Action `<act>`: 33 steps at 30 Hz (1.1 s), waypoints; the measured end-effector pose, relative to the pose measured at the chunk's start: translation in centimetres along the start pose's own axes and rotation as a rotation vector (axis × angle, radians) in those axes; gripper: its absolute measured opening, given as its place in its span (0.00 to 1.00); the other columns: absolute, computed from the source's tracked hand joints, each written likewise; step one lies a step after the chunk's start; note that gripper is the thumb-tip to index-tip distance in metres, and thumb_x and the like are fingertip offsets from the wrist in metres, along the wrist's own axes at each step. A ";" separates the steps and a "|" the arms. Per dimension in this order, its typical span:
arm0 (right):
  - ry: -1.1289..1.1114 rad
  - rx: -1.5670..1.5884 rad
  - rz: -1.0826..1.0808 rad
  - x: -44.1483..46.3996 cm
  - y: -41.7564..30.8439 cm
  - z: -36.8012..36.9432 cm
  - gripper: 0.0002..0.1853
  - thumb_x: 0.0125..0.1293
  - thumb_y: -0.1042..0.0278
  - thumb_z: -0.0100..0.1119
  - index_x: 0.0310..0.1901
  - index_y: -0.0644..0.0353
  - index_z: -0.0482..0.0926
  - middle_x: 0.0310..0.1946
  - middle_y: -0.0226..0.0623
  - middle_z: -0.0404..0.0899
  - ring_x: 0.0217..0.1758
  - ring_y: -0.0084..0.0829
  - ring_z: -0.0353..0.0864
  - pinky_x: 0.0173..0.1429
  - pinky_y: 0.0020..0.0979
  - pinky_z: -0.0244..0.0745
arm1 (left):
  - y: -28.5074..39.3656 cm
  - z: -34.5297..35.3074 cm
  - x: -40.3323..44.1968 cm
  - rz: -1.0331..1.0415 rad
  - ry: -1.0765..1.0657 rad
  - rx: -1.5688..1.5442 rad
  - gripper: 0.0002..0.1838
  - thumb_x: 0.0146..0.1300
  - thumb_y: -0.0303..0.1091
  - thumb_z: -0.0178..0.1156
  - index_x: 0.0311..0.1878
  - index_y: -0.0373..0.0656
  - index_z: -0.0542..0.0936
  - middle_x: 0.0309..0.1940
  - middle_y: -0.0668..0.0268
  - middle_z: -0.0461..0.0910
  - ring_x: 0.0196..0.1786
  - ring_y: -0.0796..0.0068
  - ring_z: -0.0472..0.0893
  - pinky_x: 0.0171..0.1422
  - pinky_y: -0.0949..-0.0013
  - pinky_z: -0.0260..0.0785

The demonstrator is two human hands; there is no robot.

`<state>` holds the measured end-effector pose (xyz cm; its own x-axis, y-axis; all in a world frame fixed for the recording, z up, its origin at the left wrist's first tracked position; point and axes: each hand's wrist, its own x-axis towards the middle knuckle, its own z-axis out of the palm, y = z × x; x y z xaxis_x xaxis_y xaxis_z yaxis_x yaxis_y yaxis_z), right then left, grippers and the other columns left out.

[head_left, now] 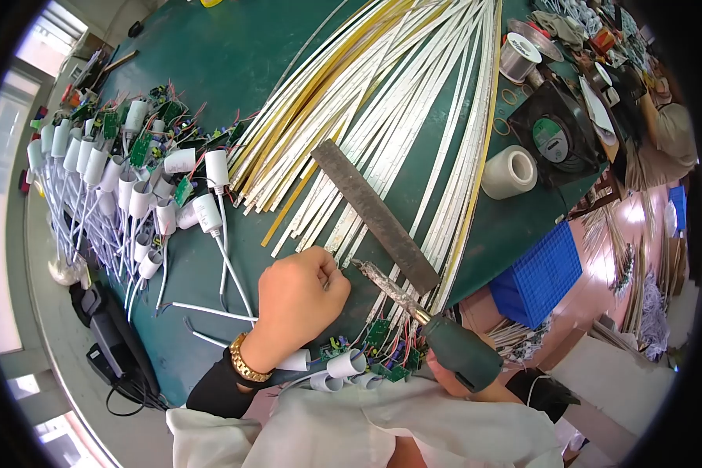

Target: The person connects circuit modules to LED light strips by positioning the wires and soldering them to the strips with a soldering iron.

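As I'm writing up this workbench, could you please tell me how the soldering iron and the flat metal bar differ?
The soldering iron is held in the right hand, while the flat metal bar lies across the strips. The soldering iron has a thick dark green handle and narrower silvery barrel; the flat metal bar is dark, with near-even width. Both slant from upper left to lower right.

We see green counter (199, 51) filling middle of frame, running up to top edge. Along left edge, tall bright window (4, 148) in pale frame; second window (51, 39) in upper left, white with light. At right, we make out pinkish floor (647, 234), glossy, with glaring white reflections, cluttered toward far edge.
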<state>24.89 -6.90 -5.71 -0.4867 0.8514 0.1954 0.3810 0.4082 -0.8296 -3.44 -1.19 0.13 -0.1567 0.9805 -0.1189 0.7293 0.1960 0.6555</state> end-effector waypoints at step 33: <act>-0.107 -0.056 -0.005 1.2 -0.2 -1.7 0.09 0.59 0.72 0.67 0.42 0.58 0.86 0.33 0.34 0.85 0.33 0.26 0.84 0.37 0.27 0.78 | 0.2 0.3 0.2 0.010 0.029 0.039 0.04 0.47 0.29 0.64 0.22 0.41 0.79 0.17 0.60 0.78 0.22 0.56 0.79 0.27 0.61 0.71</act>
<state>25.59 -5.42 -4.47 -0.5687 0.8105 0.1399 0.4200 0.4324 -0.7979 -3.14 -0.96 0.01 -0.1683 0.9815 -0.0908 0.7565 0.1877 0.6265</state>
